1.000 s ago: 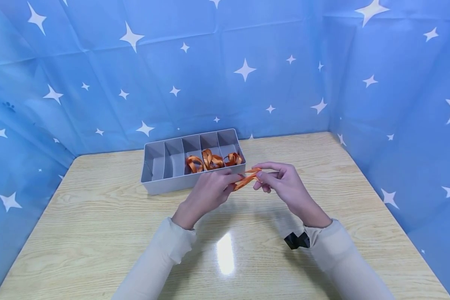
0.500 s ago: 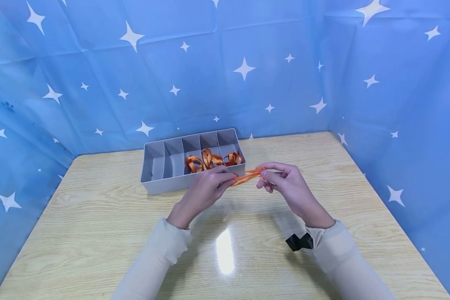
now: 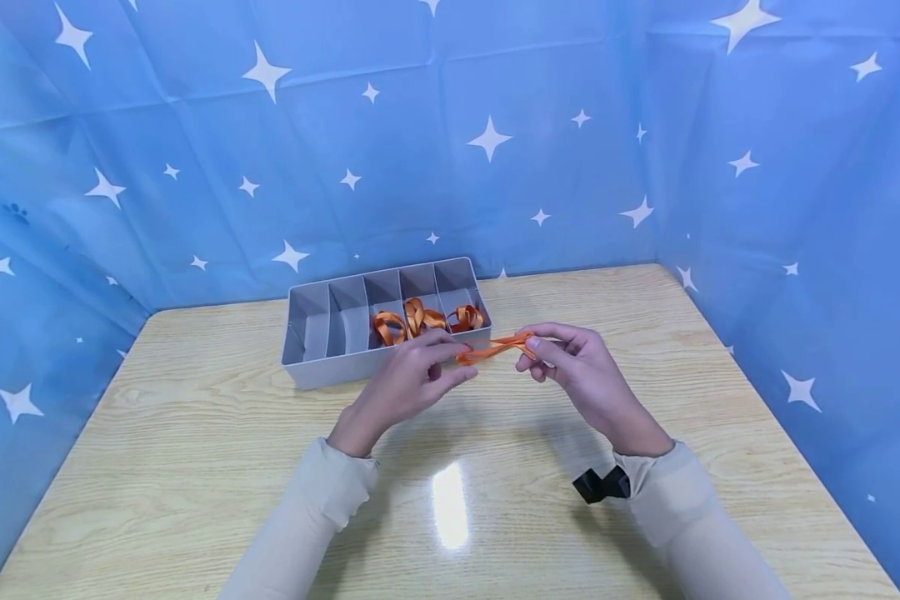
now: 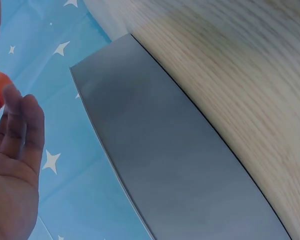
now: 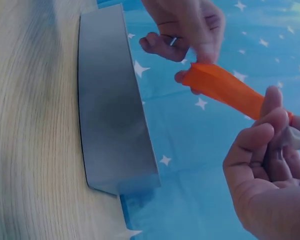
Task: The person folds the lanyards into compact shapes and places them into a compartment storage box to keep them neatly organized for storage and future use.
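A folded orange ribbon (image 3: 495, 346) stretches between both hands, above the table in front of the box's right end. My right hand (image 3: 581, 375) pinches its right end between thumb and fingers. At the other end, fingertips of my left hand (image 3: 405, 379) touch the ribbon, while the left thumb stands apart from them. In the right wrist view the ribbon (image 5: 227, 90) looks flat and broad, with a left fingertip partly hidden behind it. A small pale thing (image 5: 292, 137) shows at the right hand's fingers; its kind is unclear.
Behind the hands stands a grey divided box (image 3: 337, 367). Orange ribbon coils lie in its three right compartments, among them one coil (image 3: 390, 328) in the middle. The wood-grain table (image 3: 195, 467) meets a blue star-patterned curtain (image 3: 420, 167) at the back and sides.
My left hand has drawn slightly left, and its thumb has come away from the ribbon. The right hand has shifted a little right, still pinching its end.
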`<state>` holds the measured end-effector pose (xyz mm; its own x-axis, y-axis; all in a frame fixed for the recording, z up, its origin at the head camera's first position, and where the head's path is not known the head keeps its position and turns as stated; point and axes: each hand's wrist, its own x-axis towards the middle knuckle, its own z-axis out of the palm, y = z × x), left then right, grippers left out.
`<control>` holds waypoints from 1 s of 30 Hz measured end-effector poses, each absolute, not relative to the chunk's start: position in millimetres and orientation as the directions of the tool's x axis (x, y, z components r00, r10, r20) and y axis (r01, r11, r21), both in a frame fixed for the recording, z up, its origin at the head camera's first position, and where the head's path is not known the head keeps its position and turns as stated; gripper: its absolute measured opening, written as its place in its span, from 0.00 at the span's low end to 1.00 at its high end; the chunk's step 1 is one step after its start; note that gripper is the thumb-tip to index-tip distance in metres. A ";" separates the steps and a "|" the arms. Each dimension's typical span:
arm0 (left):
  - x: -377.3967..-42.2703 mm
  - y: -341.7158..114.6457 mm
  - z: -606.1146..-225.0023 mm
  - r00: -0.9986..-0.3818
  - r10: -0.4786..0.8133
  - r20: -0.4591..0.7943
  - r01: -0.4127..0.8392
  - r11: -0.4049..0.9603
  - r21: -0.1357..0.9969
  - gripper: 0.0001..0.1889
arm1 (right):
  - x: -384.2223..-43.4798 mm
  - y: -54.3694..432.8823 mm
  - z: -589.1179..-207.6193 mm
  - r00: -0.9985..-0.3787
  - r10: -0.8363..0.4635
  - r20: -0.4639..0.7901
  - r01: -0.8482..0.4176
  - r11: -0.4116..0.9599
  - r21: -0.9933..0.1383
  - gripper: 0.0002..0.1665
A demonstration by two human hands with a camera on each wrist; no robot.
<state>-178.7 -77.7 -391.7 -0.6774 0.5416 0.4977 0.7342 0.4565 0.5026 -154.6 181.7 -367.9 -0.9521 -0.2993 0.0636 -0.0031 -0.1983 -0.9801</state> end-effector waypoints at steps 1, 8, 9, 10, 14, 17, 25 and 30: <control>-179.3 -78.0 -392.1 -0.669 0.538 0.512 0.742 0.449 0.497 0.11 | -154.4 181.5 -367.8 -0.951 -0.303 0.065 -0.001 -0.209 -0.978 0.10; -182.1 -78.6 -391.8 -0.596 0.484 0.641 0.803 0.361 0.474 0.08 | -152.2 177.0 -368.1 -0.945 -0.313 0.091 0.003 -0.289 -0.957 0.08; -182.1 -78.3 -391.6 -0.592 0.476 0.650 0.806 0.343 0.483 0.08 | -152.1 176.5 -368.7 -0.945 -0.313 0.099 0.000 -0.303 -0.953 0.08; -181.8 -78.1 -391.5 -0.592 0.468 0.656 0.806 0.327 0.494 0.09 | -152.1 176.0 -369.2 -0.944 -0.312 0.107 -0.003 -0.318 -0.948 0.09; -181.7 -77.2 -391.1 -0.579 0.421 0.698 0.814 0.245 0.527 0.10 | -151.9 174.1 -370.7 -0.938 -0.316 0.143 -0.009 -0.389 -0.921 0.10; -181.8 -76.2 -390.2 -0.559 0.380 0.737 0.828 0.212 0.519 0.10 | -151.6 172.7 -371.7 -0.936 -0.312 0.164 -0.016 -0.429 -0.903 0.11; -183.1 -77.0 -387.3 -0.550 0.364 0.752 0.832 0.316 0.456 0.17 | -150.2 170.1 -374.7 -0.931 -0.321 0.176 -0.024 -0.427 -0.904 0.12; -183.8 -79.2 -385.0 -0.507 0.398 0.765 0.833 0.456 0.314 0.09 | -149.7 168.9 -374.4 -0.922 -0.353 0.158 -0.006 -0.396 -0.918 0.10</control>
